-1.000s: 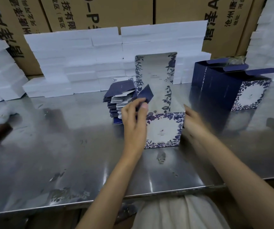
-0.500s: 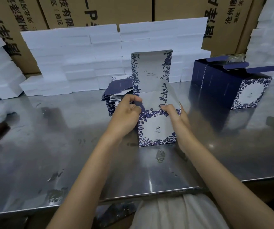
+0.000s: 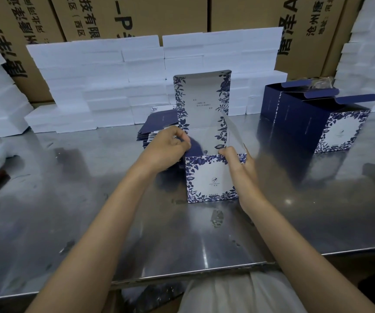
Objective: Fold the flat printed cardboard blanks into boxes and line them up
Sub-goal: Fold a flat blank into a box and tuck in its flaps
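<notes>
Both hands work at the top of a half-formed printed box (image 3: 211, 178) standing on the steel worktop (image 3: 73, 199). At its left edge the left hand (image 3: 166, 147) curls in a closed grip on the dark blue side flap (image 3: 194, 149), while the right hand (image 3: 238, 164) pinches the front wall's upper right corner. Upright at the far side stands the box's tall lid panel (image 3: 202, 102). Just behind the left hand lies a stack of flat blanks (image 3: 157, 125). Two finished navy boxes (image 3: 317, 118) sit side by side to the far right. White foam slabs (image 3: 105, 82) and brown cartons (image 3: 136, 16) line the far edge.
</notes>
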